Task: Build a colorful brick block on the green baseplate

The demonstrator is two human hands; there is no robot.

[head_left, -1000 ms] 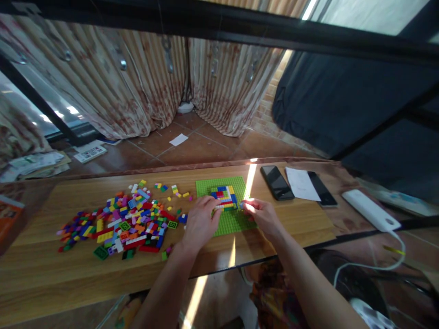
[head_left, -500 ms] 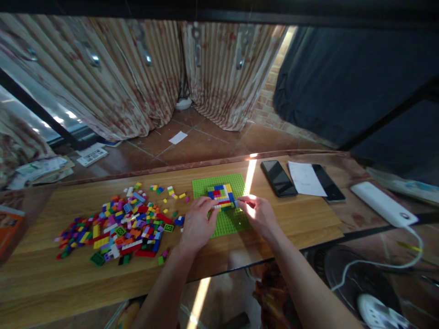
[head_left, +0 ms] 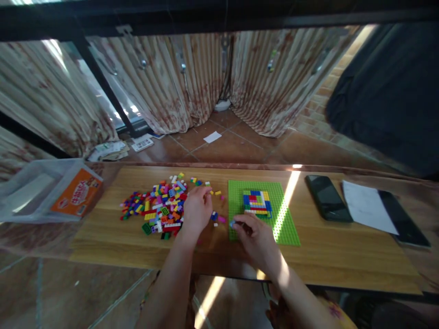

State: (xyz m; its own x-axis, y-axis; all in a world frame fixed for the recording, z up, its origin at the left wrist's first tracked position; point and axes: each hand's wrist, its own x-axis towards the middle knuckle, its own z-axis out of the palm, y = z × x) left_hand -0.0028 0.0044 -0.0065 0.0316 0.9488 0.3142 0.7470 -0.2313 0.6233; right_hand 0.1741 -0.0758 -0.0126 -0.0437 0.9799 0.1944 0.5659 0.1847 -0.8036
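A green baseplate [head_left: 284, 224] lies on the wooden table [head_left: 325, 260], with a small multicoloured brick build [head_left: 256, 202] pressed onto its far half. My right hand [head_left: 255, 240] rests at the baseplate's near left corner, its fingers pinched on a small light blue brick [head_left: 232, 223]. My left hand [head_left: 196, 210] is off the plate, at the right edge of a pile of loose coloured bricks [head_left: 154, 210], with its fingers curled down over the bricks. What it holds, if anything, is hidden.
Two dark phones [head_left: 324, 198] [head_left: 404, 224] and a white sheet of paper [head_left: 366, 206] lie at the right of the table. An open plastic box with an orange label [head_left: 51, 194] stands at the left end. Curtains [head_left: 192, 82] hang behind, over a tiled floor.
My left hand has left the build and moved left to the loose bricks. My right hand has drawn back to the plate's near left corner. The camera has swung left.
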